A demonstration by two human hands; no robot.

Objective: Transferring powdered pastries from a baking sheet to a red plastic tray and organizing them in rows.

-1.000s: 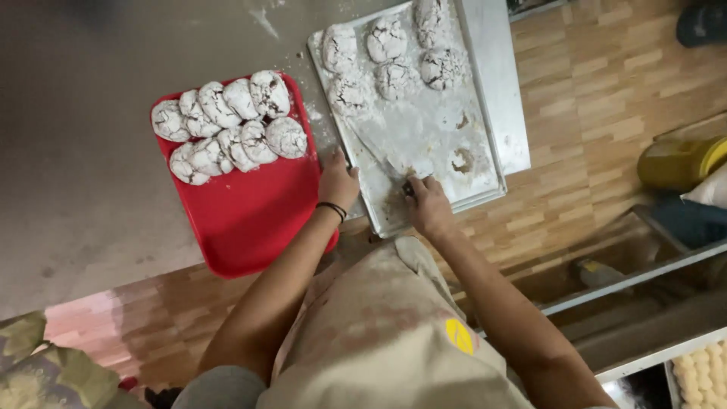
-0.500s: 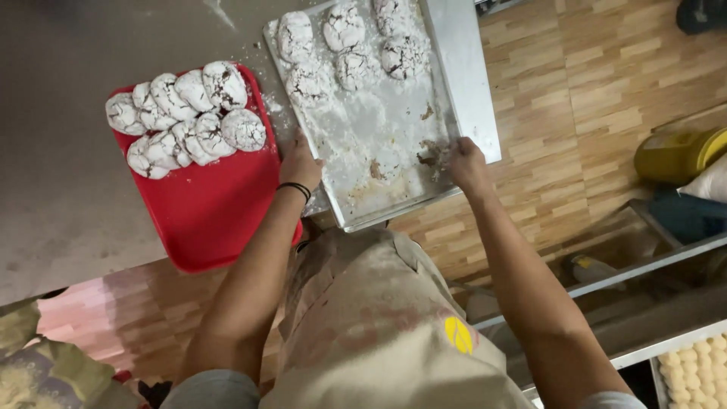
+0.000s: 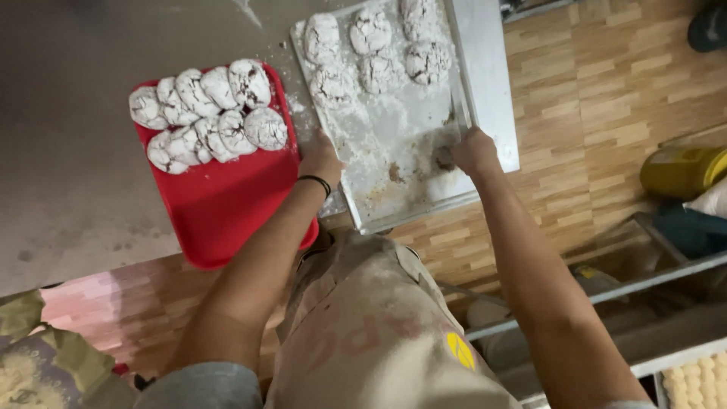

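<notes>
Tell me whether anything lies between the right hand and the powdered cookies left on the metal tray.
Nothing visible does. The right hand sits at the near right edge of the metal tray, and only bare, sugar-dusted tray surface separates it from the powdered cookies at the far end. The left hand rests at the tray's left edge, clear of that stretch.

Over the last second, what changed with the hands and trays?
The right hand slid from the near middle of the metal tray out to its right edge, fingers now on a dark bit there. The left hand stayed at the tray's left edge, beside the red tray. The sugar-dusted cookies on the red tray and the six on the metal tray look unchanged.
</notes>
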